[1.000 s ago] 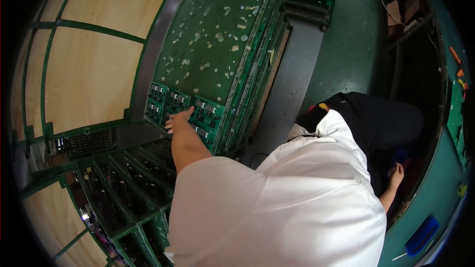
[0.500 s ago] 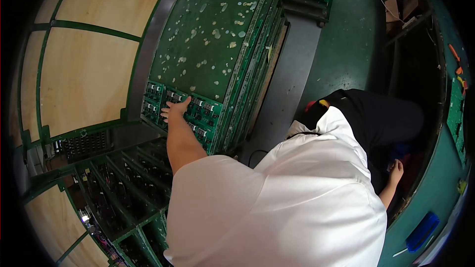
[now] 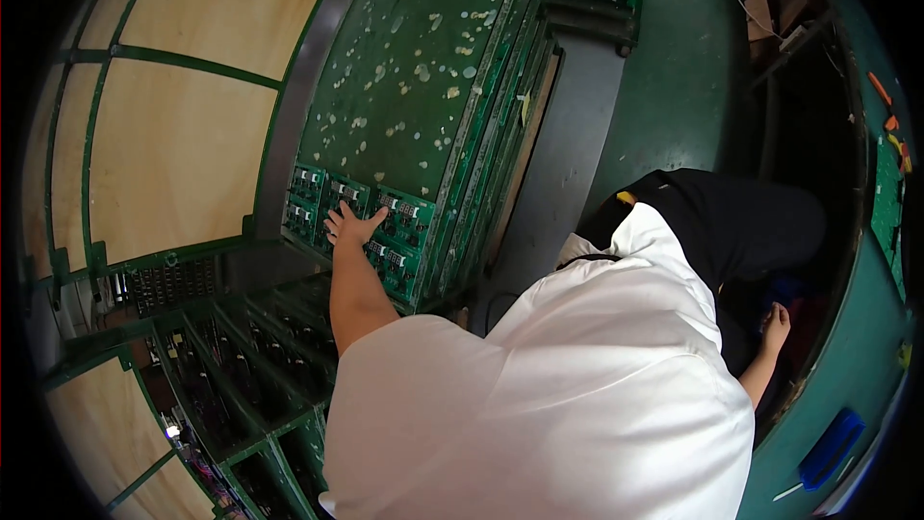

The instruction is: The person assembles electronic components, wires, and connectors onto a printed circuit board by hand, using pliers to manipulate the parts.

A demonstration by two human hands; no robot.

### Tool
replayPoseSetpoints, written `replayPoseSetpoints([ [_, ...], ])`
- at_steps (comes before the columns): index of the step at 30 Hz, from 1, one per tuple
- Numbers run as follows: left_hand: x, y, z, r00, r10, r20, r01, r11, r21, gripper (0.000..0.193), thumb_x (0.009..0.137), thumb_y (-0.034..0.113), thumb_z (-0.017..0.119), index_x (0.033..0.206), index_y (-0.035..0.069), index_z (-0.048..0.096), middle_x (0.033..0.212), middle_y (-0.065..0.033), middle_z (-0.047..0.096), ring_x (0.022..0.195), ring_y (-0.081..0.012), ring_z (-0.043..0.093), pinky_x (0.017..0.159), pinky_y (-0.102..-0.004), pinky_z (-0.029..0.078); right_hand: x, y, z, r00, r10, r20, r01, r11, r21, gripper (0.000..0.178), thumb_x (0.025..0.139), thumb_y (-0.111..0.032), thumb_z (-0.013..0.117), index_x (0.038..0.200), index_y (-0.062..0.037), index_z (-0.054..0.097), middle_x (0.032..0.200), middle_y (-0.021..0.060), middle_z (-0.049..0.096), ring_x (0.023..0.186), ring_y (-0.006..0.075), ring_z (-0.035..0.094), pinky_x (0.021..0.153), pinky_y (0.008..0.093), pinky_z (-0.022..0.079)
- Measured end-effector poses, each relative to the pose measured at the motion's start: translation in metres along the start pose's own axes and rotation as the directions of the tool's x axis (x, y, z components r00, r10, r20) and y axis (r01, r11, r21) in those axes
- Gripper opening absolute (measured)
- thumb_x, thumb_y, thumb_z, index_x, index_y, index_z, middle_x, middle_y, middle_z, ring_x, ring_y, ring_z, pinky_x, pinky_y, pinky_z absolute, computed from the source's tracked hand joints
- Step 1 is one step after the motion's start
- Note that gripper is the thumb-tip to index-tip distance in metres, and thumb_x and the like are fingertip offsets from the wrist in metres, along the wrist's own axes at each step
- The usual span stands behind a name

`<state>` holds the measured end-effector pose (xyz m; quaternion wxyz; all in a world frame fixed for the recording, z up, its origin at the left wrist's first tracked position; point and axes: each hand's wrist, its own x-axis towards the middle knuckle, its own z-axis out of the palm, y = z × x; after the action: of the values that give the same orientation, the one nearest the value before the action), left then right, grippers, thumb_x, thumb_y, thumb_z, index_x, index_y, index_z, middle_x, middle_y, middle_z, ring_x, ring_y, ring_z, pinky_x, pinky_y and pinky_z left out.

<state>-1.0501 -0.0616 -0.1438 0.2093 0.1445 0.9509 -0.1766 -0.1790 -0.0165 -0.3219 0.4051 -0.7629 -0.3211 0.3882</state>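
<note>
My left hand [image 3: 353,225] reaches out with its fingers spread over green circuit boards [image 3: 406,215]. They lie in a block at the near end of a wide green board [image 3: 404,87] spotted with pale flecks. The fingers are on or just above a board with white connectors and small display parts; contact cannot be made out. No board is lifted. My right hand [image 3: 776,325] hangs low at my right side, near the green bench. Its fingers are loosely bent and no object shows in them.
More boards are stacked beneath the spotted one. Green-framed wooden panels [image 3: 173,164] stand at the left, with a slotted green rack [image 3: 226,356] nearer me. On the bench [image 3: 818,376] at the right lie a blue holder [image 3: 833,450] and orange-handled tools [image 3: 881,89].
My left hand has shifted slightly right and nearer to me over the boards, its fingers still spread. The whole view has turned a little. My right hand has hardly moved.
</note>
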Motion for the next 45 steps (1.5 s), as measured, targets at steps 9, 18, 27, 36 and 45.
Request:
replayPoseSetpoints([
  [9, -0.027, 0.015, -0.011, 0.858, 0.466, -0.215, -0.406, 0.872, 0.274, 0.119, 0.05, 0.068, 0.067, 0.14, 0.016, 0.009, 0.145, -0.015, 0.004, 0.133, -0.0317, 0.001, 0.106, -0.0478, 0.005, -0.002, -0.023, 0.012, 0.997, 0.067, 0.042, -0.065, 0.997, -0.036, 0.015, 0.087, -0.019, 0.053, 0.087, -0.0047, 0.059, 0.059, -0.0032, 0.047, 0.051, 0.0046, 0.041, 0.047, 0.0174, 0.031],
  [18, -0.04, 0.026, 0.005, 0.755, 0.643, -0.124, -0.574, 0.741, 0.349, 0.115, 0.055, 0.069, 0.063, 0.14, 0.014, 0.009, 0.144, -0.0172, 0.002, 0.133, -0.0325, 0.001, 0.106, -0.0475, 0.004, -0.001, -0.017, 0.008, 0.996, 0.072, 0.047, -0.073, 0.997, 0.023, 0.013, 0.086, -0.018, 0.054, 0.089, -0.0057, 0.059, 0.06, -0.0038, 0.047, 0.051, 0.0042, 0.041, 0.047, 0.0165, 0.031],
  [27, -0.036, 0.025, 0.002, 0.742, 0.6, -0.3, -0.582, 0.798, 0.156, 0.097, 0.066, 0.061, 0.06, 0.138, 0.012, 0.017, 0.143, -0.0178, 0.01, 0.133, -0.0312, 0.007, 0.106, -0.0454, 0.006, -0.005, -0.017, 0.008, 0.998, 0.06, 0.033, -0.059, 0.997, -0.042, 0.018, 0.087, -0.02, 0.053, 0.092, -0.0047, 0.06, 0.062, -0.0033, 0.049, 0.054, 0.0045, 0.043, 0.049, 0.0171, 0.033],
  [36, -0.051, 0.062, -0.004, 0.487, 0.857, -0.166, -0.783, 0.513, 0.351, 0.086, 0.066, 0.055, 0.063, 0.131, 0.008, 0.034, 0.14, -0.0168, 0.022, 0.131, -0.0313, 0.016, 0.106, -0.0447, 0.011, 0.006, -0.021, 0.018, 0.999, 0.022, 0.023, -0.023, 0.999, 0.035, 0.017, 0.087, -0.021, 0.053, 0.087, -0.0045, 0.059, 0.059, -0.003, 0.047, 0.052, 0.005, 0.042, 0.049, 0.0184, 0.033],
  [45, -0.061, 0.051, 0.012, 0.404, 0.912, -0.066, -0.847, 0.4, 0.35, 0.081, 0.057, 0.05, 0.069, 0.122, 0.006, 0.046, 0.131, -0.0175, 0.037, 0.124, -0.0304, 0.031, 0.105, -0.0436, 0.018, -0.005, 0.008, 0.017, 0.986, -0.132, -0.098, 0.113, 0.977, -0.181, 0.01, 0.079, -0.011, 0.055, 0.073, -0.0027, 0.058, 0.056, 0.0027, 0.052, 0.046, 0.0099, 0.047, 0.043, 0.025, 0.038],
])
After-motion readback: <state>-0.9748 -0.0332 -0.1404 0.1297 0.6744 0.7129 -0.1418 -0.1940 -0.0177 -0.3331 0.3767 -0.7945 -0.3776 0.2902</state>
